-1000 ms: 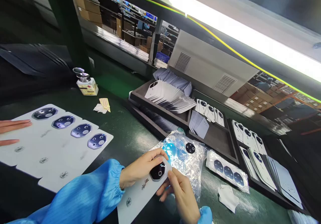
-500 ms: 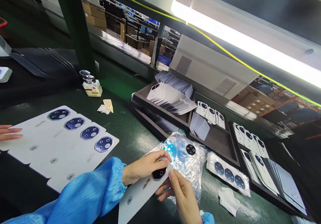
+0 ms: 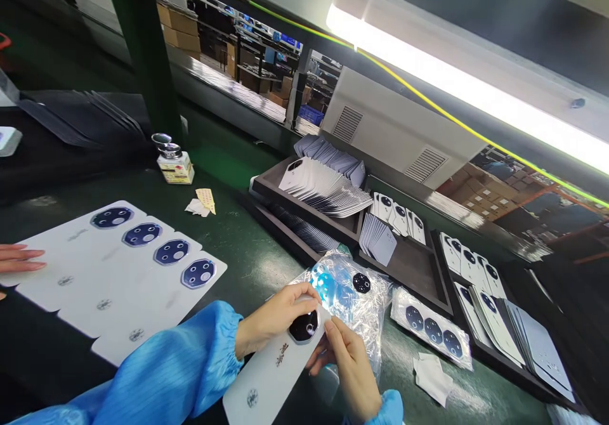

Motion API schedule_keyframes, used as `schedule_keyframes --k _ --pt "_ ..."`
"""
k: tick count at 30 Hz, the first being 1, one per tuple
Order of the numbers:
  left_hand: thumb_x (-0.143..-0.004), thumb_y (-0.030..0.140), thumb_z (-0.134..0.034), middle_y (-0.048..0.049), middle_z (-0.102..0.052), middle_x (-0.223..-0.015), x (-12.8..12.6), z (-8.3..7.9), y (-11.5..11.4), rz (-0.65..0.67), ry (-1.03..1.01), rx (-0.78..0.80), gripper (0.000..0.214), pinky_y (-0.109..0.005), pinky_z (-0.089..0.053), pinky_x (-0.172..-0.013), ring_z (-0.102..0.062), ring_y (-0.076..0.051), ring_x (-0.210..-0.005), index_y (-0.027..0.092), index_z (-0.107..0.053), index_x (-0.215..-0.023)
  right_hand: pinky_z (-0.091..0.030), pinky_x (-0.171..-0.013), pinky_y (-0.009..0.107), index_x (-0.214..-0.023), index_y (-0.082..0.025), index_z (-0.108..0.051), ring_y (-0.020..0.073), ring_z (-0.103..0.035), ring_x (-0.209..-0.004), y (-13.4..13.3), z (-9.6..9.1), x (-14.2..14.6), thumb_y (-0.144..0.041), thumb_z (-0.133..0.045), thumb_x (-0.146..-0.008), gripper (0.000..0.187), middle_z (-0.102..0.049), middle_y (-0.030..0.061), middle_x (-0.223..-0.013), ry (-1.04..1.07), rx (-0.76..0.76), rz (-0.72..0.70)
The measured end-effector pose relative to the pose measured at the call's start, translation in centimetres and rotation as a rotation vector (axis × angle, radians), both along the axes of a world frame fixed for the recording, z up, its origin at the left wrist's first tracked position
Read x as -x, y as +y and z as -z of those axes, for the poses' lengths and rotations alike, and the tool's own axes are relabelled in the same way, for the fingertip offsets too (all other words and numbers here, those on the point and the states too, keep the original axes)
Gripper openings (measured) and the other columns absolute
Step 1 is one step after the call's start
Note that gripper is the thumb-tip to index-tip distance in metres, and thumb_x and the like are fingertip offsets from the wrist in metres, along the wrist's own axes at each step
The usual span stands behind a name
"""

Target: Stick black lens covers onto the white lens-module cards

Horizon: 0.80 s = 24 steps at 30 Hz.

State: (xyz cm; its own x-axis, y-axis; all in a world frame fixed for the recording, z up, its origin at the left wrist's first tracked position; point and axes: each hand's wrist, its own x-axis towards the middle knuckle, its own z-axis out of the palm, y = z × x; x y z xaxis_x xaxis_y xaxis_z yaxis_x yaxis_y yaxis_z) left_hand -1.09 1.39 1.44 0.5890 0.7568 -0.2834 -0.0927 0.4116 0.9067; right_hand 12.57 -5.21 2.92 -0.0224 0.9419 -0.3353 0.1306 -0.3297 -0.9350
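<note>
My left hand (image 3: 276, 320) grips a long white card (image 3: 266, 374) from above, with my thumb near a black octagonal camera lens cover (image 3: 304, 325) stuck on the card. My right hand (image 3: 345, 361) pinches the card's edge beside that cover. Behind both hands lies a crumpled clear plastic bag (image 3: 354, 304) with a blue patch and a small black lens piece (image 3: 361, 283). At far left, a co-worker's fingers (image 3: 19, 258) rest on a row of white sheets (image 3: 118, 285) carrying several lens covers.
Dark trays (image 3: 304, 227) hold fanned stacks of white and grey phone-shaped cards. A film strip of lens covers (image 3: 431, 330) and a white wipe (image 3: 432, 379) lie on the green mat. A dispensing bottle (image 3: 174, 165) stands at the back left.
The card has turned slightly in my hands, and more of the black lens cover shows past my left hand. My view has shifted a little since the oldest frame.
</note>
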Motion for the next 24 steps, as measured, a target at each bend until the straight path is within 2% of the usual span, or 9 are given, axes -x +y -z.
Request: schedule_keyframes --k 4,8,10,13,16,19,21,24 --pt "-0.066 0.052 -0.065 0.0046 -0.052 -0.062 -0.2 -0.2 -0.2 -0.109 0.032 -0.078 0.035 -0.025 -0.035 -0.059 -0.048 -0.014 -0.061 0.019 -0.055 -0.074 -0.039 -0.046 0.023 -0.075 -0.020 -0.054 0.0126 -0.048 -0.055 0.1 0.5 0.0 -0.080 -0.062 -0.059 0.062 -0.050 -0.0016 -0.067 -0.028 -0.053 0.079" --pt "-0.065 0.050 -0.066 0.0024 -0.057 -0.065 -0.3 -0.5 -0.6 -0.180 0.104 -0.229 0.032 -0.026 -0.037 -0.065 -0.051 -0.017 -0.068 0.019 -0.061 -0.068 -0.037 -0.056 0.025 -0.068 -0.022 -0.048 0.0125 -0.040 -0.058 0.3 0.6 -0.1 -0.075 -0.063 -0.062 0.055 -0.040 -0.0050 -0.060 -0.010 -0.135 0.088" --pt "-0.063 0.053 -0.067 0.0019 -0.058 -0.064 -0.1 -0.8 -0.6 -0.191 0.098 -0.228 0.035 -0.026 -0.038 -0.064 -0.052 -0.018 -0.067 0.019 -0.061 -0.066 -0.035 -0.057 0.025 -0.065 -0.022 -0.045 0.0114 -0.037 -0.057 0.2 0.4 -0.1 -0.077 -0.062 -0.060 0.057 -0.037 -0.0059 -0.059 -0.014 -0.145 0.102" --pt "-0.056 0.060 -0.070 0.0020 -0.058 -0.062 0.4 -1.5 -0.2 -0.270 0.075 -0.167 0.043 -0.026 -0.040 -0.062 -0.052 -0.018 -0.066 0.019 -0.059 -0.065 -0.034 -0.058 0.024 -0.068 -0.021 -0.046 0.0103 -0.039 -0.059 -0.4 0.0 0.0 -0.076 -0.067 -0.055 0.060 -0.044 -0.0044 -0.063 -0.028 -0.118 0.071" --pt "-0.052 0.065 -0.071 -0.0001 -0.061 -0.070 0.9 -1.9 0.2 -0.316 0.063 -0.129 0.051 -0.027 -0.044 -0.063 -0.055 -0.020 -0.069 0.020 -0.060 -0.074 -0.034 -0.054 0.024 -0.065 -0.021 -0.045 0.0099 -0.041 -0.056 -1.0 -0.9 -0.5 -0.079 -0.061 -0.055 0.061 -0.047 -0.0034 -0.062 -0.188 -0.088 0.004" --pt "-0.058 0.069 -0.068 -0.0058 -0.064 -0.104 1.6 -1.3 0.1 -0.352 0.063 -0.193 0.063 -0.030 -0.049 -0.075 -0.061 -0.024 -0.088 0.022 -0.060 -0.100 -0.035 -0.045 0.024 -0.065 -0.022 -0.047 0.0100 -0.041 -0.048 -0.1 -3.0 -3.3 -0.079 -0.055 -0.059 0.058 -0.045 -0.0045 -0.055 -0.433 -0.094 0.050" --pt "-0.067 0.068 -0.063 -0.0055 -0.058 -0.124 2.2 -0.3 -0.7 -0.395 0.085 -0.301 0.062 -0.031 -0.049 -0.085 -0.059 -0.025 -0.101 0.027 -0.057 -0.114 -0.040 -0.046 0.024 -0.071 -0.020 -0.052 0.0109 -0.045 -0.049 1.6 -5.2 -6.6 -0.068 -0.056 -0.071 0.048 -0.048 -0.0049 -0.057 -0.593 -0.127 0.164" --pt "-0.077 0.061 -0.060 -0.0033 -0.060 -0.122 3.2 1.9 -3.0 -0.343 0.149 -0.471 0.046 -0.028 -0.050 -0.086 -0.060 -0.024 -0.100 0.031 -0.061 -0.111 -0.049 -0.062 0.027 -0.092 -0.017 -0.058 0.0126 -0.057 -0.067 5.4 -8.2 -11.9 -0.041 -0.050 -0.092 0.026 -0.060 -0.0009 -0.076 -0.920 -0.170 0.416"
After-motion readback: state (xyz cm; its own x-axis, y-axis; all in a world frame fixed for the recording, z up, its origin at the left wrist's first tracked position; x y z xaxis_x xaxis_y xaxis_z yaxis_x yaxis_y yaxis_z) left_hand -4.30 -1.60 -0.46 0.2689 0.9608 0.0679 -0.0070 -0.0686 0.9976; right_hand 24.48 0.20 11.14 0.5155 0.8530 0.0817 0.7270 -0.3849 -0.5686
